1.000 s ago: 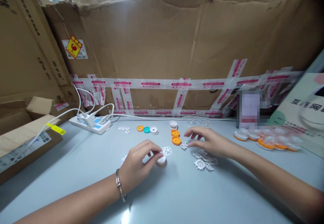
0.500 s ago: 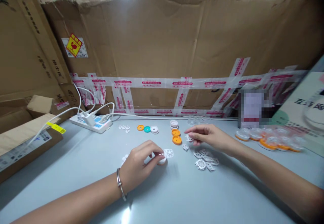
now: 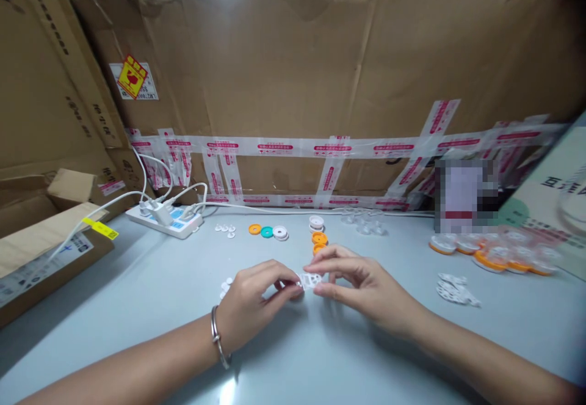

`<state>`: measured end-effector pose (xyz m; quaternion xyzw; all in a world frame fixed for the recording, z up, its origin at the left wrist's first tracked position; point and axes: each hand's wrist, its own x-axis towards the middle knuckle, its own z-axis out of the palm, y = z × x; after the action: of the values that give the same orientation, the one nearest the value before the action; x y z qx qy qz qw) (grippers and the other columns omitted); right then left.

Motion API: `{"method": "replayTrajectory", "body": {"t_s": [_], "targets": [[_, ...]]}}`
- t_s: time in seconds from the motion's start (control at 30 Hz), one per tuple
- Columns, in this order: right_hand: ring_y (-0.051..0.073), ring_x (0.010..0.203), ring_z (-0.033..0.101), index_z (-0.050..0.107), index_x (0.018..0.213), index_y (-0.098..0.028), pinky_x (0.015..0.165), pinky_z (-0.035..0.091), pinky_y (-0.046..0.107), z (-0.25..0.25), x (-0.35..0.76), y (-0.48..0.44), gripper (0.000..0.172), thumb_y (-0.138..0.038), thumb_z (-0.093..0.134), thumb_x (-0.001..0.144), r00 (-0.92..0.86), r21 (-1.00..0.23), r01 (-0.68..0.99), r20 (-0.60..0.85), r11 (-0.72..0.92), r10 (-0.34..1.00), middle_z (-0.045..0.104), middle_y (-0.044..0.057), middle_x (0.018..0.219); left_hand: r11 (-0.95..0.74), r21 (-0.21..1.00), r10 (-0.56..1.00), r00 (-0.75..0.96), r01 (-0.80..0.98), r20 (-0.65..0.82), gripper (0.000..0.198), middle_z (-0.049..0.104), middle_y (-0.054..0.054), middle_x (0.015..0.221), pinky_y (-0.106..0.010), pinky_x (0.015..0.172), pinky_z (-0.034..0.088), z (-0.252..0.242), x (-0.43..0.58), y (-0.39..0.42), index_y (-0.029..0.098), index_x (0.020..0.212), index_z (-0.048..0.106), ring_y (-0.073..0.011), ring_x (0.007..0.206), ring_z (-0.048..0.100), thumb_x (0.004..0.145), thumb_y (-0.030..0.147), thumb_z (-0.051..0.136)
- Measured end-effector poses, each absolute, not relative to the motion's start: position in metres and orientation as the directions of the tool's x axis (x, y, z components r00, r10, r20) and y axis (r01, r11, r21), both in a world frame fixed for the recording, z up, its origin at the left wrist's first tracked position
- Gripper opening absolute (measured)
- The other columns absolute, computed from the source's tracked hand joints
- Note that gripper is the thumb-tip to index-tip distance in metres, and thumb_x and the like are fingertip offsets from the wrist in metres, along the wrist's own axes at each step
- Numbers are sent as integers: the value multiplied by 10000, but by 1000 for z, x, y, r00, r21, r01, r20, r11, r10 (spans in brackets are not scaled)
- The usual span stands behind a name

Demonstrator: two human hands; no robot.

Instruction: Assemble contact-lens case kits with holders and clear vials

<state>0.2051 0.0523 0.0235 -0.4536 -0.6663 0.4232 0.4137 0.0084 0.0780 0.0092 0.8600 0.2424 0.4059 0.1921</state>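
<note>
Near the table's middle, my left hand (image 3: 260,292), with a metal bangle on its wrist, pinches the left end of a small white openwork plastic piece (image 3: 312,280). At the piece's right edge, the thumb and index finger of my right hand (image 3: 361,277) close on it. Part of the piece is hidden by the fingers. Just behind my right fingers are orange plastic discs (image 3: 319,238), the nearer one partly covered. Small white round pieces (image 3: 226,286) lie to the left of my left hand, partly hidden.
White openwork pieces (image 3: 455,289) lie at right, before clear-topped orange discs (image 3: 499,255). Clear caps (image 3: 366,225), a white disc stack (image 3: 315,223), a teal disc (image 3: 267,232) and small white caps (image 3: 225,228) sit further back. A power strip (image 3: 169,225) stands left, before cardboard (image 3: 274,75).
My right hand has moved left and toward me to the white piece at my left fingers. White openwork pieces that lay near the right hand now show further right. Clear caps behind have come into view.
</note>
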Motion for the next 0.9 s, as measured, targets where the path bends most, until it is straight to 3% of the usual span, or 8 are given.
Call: {"method": "replayTrajectory", "body": {"t_s": [0.1,0.3,0.6,0.9], "targets": [[197,959,585,714,864,-293,824,468,349,21,201,50,184,-292,679,683,-303,-969,177,113,172,946,648,36,1008,-832,503,538,560,235,630,61,665,-39,725,-218,619,505,10,9,76,146,827,612,-119,655,616,787,110,583],[193,875,650,702,916,-253,839,475,355,18,198,50,254,-274,694,663,-310,-996,82,-58,-34,949,728,17,869,-873,441,476,555,208,682,89,674,-36,727,-204,635,514,11,9,75,150,814,609,-119,671,630,779,74,580],[169,844,645,701,861,-202,798,477,308,15,199,53,253,-251,726,614,-292,-996,67,-83,-66,953,722,30,879,-896,415,430,551,160,715,89,674,-53,717,-206,623,519,9,11,75,133,814,609,-125,663,632,776,59,578],[92,637,560,661,775,-183,653,436,246,18,197,51,226,-196,749,567,-271,-990,27,-140,-138,952,632,-37,675,-903,393,418,571,176,706,84,664,-53,712,-202,621,509,10,11,74,132,807,603,-128,661,628,780,59,571]]}}
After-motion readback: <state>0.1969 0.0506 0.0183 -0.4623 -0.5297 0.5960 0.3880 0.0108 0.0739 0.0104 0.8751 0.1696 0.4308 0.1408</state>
